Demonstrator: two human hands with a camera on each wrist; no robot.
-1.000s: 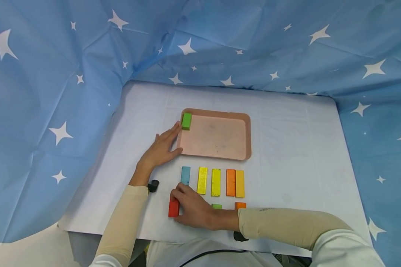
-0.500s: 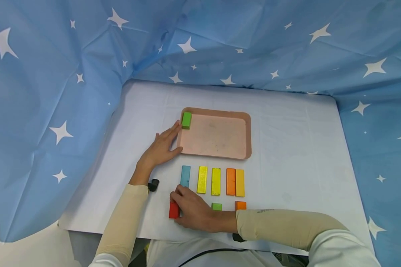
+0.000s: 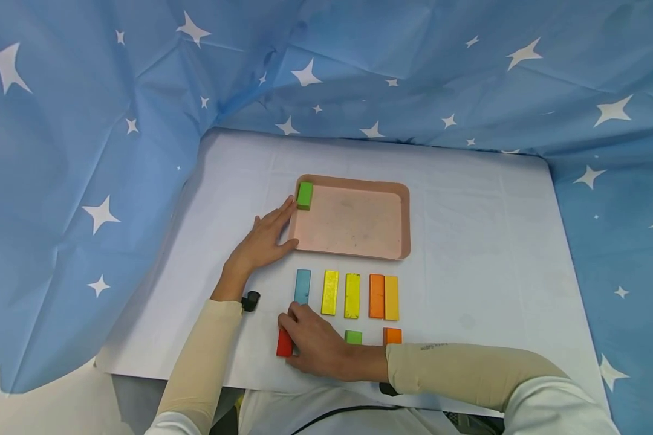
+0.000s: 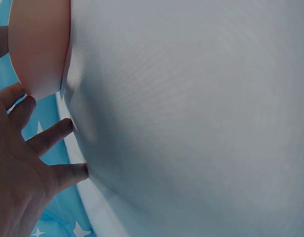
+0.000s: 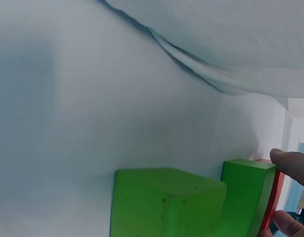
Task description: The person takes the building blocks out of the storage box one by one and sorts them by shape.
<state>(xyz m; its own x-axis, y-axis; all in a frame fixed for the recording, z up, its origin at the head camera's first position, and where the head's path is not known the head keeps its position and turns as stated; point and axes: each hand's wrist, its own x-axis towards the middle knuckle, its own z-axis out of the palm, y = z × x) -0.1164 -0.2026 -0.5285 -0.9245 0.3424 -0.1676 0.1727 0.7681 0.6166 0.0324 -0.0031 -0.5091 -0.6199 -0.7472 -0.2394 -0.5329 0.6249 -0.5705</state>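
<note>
My right hand (image 3: 318, 342) grips a red block (image 3: 285, 343) near the front left of the table, thumb on one end and fingers on the other. In the right wrist view the red block (image 5: 274, 197) stands beside a green block (image 5: 245, 192), with another green block (image 5: 166, 202) closer to the camera. Much of the red block lies behind my fingers in the head view. With fingers stretched out, my left hand (image 3: 260, 243) touches the left side of a pink tray (image 3: 405, 223). Inside the tray's far left corner sits a green block (image 3: 305, 196).
Between tray and right hand runs a row: a blue block (image 3: 302, 286), two yellow blocks (image 3: 329, 293), an orange block (image 3: 376, 296) and an amber block (image 3: 391, 298). A green block (image 3: 353, 337) and an orange block (image 3: 393, 336) show partly behind my right forearm.
My right hand has shifted very slightly toward the table's front edge along with the red block. The left hand and the tray stay in place.
</note>
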